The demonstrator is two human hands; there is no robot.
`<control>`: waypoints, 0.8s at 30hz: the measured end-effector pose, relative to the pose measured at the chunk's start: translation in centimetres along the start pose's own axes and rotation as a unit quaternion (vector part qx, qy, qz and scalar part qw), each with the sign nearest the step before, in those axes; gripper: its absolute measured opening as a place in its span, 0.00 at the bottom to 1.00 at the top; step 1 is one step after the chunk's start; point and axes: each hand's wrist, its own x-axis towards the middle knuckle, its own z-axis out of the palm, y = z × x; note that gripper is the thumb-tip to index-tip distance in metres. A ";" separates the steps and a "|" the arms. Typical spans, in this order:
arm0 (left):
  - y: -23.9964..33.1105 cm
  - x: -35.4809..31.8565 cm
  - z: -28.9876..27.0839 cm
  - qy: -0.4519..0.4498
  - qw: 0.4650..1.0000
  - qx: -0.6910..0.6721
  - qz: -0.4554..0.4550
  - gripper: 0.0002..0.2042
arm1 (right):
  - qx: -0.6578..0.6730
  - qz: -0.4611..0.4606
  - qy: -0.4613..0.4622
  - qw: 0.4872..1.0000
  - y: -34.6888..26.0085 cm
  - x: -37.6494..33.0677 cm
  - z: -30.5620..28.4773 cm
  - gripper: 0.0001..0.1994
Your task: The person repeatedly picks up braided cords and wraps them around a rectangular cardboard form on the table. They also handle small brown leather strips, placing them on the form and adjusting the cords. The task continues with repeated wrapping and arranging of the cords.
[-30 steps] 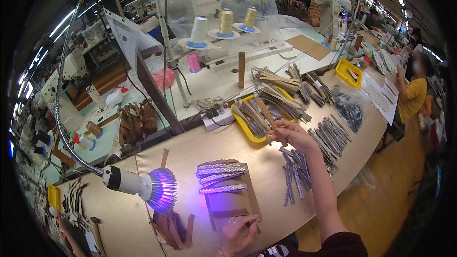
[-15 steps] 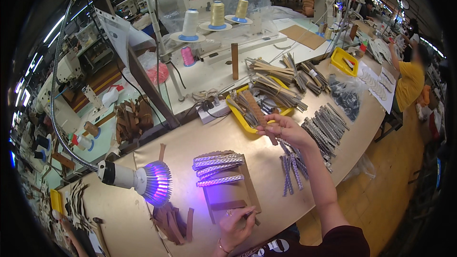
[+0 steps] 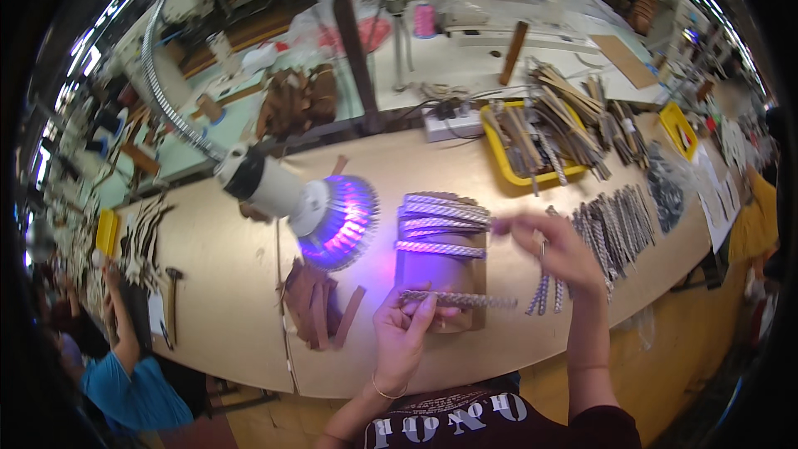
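Note:
My left hand (image 3: pixel 405 331) pinches a grey braided strip (image 3: pixel 478 300) between thumb and fingers, holding it level across the lower part of a brown board (image 3: pixel 440 273). Several silvery braided strips (image 3: pixel 440 247) lie side by side on the board's upper half, tinted violet by the lamp. To the right of the board is my right hand (image 3: pixel 559 249), smeared by motion, so its fingers and anything in them cannot be made out. Below that hand, a few loose braided strips (image 3: pixel 540 295) lie on the table.
A lit lamp (image 3: pixel 337 220) on a flexible neck hangs left of the board. Below it lie brown leather strips (image 3: pixel 312 308). A yellow tray (image 3: pixel 503 168) full of strips stands behind, with a row of braided strips (image 3: pixel 619 229) at right. A hammer (image 3: pixel 172 299) lies far left.
My view has swung left. My right hand has come from the yellow tray, where it held a brown strip, toward the board. My left hand now holds the braided strip level.

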 end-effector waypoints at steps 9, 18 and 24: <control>1.6 1.7 -1.7 0.079 0.995 -0.035 0.041 0.16 | 0.089 0.101 -0.078 0.988 -2.9 -0.2 8.6 0.15; 1.0 3.9 -4.4 0.107 0.988 -0.057 0.095 0.11 | 0.247 0.078 0.043 0.965 -3.1 1.0 11.0 0.17; 1.4 1.5 -4.6 0.111 0.988 -0.040 0.095 0.10 | 0.375 0.145 0.085 0.912 -2.9 2.6 13.1 0.06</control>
